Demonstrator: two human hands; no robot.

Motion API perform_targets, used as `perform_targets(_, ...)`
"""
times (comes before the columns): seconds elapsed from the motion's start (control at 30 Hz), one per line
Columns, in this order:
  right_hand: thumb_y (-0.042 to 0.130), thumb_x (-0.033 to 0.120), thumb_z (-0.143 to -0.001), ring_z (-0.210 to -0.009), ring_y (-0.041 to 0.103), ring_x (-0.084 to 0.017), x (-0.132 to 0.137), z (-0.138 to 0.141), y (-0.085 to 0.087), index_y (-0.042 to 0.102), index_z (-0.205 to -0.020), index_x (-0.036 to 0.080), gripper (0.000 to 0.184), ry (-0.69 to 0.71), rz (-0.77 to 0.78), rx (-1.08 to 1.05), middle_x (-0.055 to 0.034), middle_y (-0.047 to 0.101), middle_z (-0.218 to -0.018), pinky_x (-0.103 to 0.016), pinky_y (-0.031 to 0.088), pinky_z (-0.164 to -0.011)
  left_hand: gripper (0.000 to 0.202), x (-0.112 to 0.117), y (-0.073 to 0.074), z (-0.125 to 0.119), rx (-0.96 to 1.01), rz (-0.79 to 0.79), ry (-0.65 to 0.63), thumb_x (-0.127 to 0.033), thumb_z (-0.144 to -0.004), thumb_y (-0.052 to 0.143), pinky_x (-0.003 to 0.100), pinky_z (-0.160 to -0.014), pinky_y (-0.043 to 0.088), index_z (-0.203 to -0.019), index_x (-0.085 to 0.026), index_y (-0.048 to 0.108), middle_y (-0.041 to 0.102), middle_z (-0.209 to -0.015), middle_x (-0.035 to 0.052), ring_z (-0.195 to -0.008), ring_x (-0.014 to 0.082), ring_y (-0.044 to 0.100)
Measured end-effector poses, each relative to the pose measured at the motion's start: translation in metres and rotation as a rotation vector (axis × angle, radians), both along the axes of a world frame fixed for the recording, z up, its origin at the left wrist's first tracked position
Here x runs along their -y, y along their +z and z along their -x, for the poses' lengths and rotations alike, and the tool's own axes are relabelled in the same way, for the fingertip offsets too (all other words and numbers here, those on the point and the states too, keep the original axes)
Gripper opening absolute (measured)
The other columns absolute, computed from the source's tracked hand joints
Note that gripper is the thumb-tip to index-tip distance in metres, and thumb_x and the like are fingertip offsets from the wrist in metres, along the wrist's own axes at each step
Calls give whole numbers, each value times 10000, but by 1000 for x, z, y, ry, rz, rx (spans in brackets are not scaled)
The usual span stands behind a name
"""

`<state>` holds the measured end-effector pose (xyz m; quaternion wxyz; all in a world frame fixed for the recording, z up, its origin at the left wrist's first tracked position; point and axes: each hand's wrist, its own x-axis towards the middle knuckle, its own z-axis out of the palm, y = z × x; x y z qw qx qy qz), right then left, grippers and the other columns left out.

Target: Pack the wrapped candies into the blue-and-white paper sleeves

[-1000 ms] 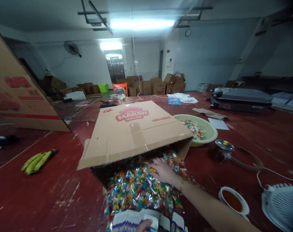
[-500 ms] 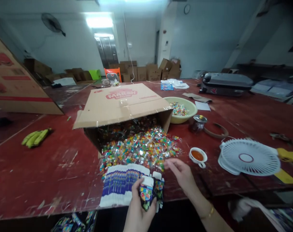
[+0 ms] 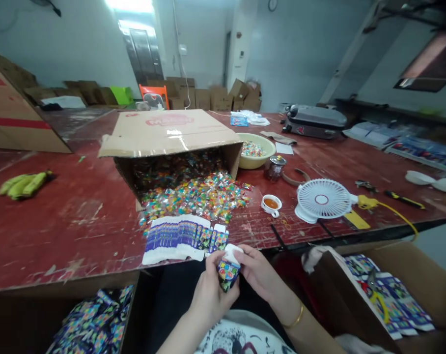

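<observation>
My left hand (image 3: 211, 290) grips a small printed candy box (image 3: 228, 274) in front of my lap, just off the table edge. At the top of that box, the fingers of my right hand (image 3: 259, 271) pinch the white end flap. What lies inside the box is hidden. Behind my hands, a fanned row of flat candy cartons (image 3: 175, 239) lies along the table edge, with a couple set apart at its right end. Wrapped colourful candies (image 3: 197, 196) spill beyond them from a large cardboard box (image 3: 164, 132) lying on its side.
To the right stand a yellow bowl (image 3: 270, 153) of candies, a lidded jar (image 3: 275, 169), a white cup (image 3: 271, 213) of orange-brown liquid and a white fan (image 3: 321, 199). Bananas (image 3: 24, 185) lie left. Below the edge, one carton (image 3: 132, 314) holds small boxes; another (image 3: 341, 282) holds printed cartons and yellow-handled scissors (image 3: 379, 305).
My right hand has left the candies' edge and come to the top of the candy box. My left hand has brought the box off the table toward me. The view has tilted down and shifted right.
</observation>
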<state>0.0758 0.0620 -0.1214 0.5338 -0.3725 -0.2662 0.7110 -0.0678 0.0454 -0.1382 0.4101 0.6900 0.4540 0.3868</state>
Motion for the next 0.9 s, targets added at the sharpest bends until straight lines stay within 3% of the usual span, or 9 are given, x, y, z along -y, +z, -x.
perform_targets(0.2, 761, 299, -724, -746, 596, -169, 20, 6, 11, 689, -837, 152, 199, 79, -61, -26, -44, 667, -794, -276, 471, -722, 513, 9, 4, 6, -14, -15, 46, -240, -746, 569, 280, -636, 496, -1169, -225, 277, 647, -902, 34, -730, 188, 658)
perform_targets(0.3, 795, 310, -669, -748, 612, -179, 25, 14, 8, 694, -795, 173, 212, -22, -44, 66, -28, 679, -775, -287, 484, -734, 485, 9, 6, 9, -146, -4, 46, -204, -709, 554, 274, -572, 452, -1133, -219, 319, 629, -776, 4, -643, 203, 642)
perform_targets(0.4, 743, 388, -716, -829, 632, -221, 31, 22, 4, 718, -871, 198, 247, -144, -136, 307, -48, 704, -861, -348, 498, -804, 474, 10, 5, 9, -192, 4, 47, -187, -705, 532, 295, -598, 447, -1131, -206, 327, 634, -840, 39, -678, 219, 642)
perform_targets(0.5, 709, 425, -735, -912, 640, -274, 35, 27, 1, 735, -903, 209, 275, -174, -253, 512, -76, 709, -961, -417, 505, -860, 546, 14, 1, 8, -99, 20, 82, -208, -706, 548, 325, -664, 474, -1176, -186, 272, 633, -991, 97, -779, 239, 650)
perform_targets(0.63, 760, 423, -673, -843, 673, -292, 32, 28, 0, 739, -862, 196, 296, -181, -206, 499, -85, 730, -886, -436, 550, -800, 701, 16, -3, 7, -22, 48, 134, -201, -707, 556, 323, -704, 481, -1288, -190, 162, 629, -1066, 98, -838, 238, 656)
perform_targets(0.73, 747, 433, -691, -745, 681, -270, 28, 25, 0, 731, -819, 180, 284, -199, -159, 482, -81, 731, -777, -396, 571, -705, 677, 15, -4, 8, -133, 58, 108, -179, -702, 539, 334, -697, 471, -1299, -198, 220, 653, -985, 78, -791, 249, 656)
perform_targets(0.8, 719, 416, -729, -731, 677, -258, 28, 22, -1, 726, -805, 181, 246, -174, -218, 542, -80, 727, -774, -375, 568, -687, 679, 14, -5, 10, -175, 64, 69, -171, -696, 537, 342, -699, 467, -1304, -195, 236, 653, -966, 79, -787, 257, 652)
perform_targets(0.9, 634, 339, -820, -853, 663, -255, 34, 19, -6, 720, -863, 197, 171, -137, -438, 678, -93, 707, -929, -362, 554, -763, 652, 15, -3, 11, -113, 99, 13, -207, -740, 529, 340, -703, 476, -1312, -180, 216, 649, -964, 88, -804, 249, 647)
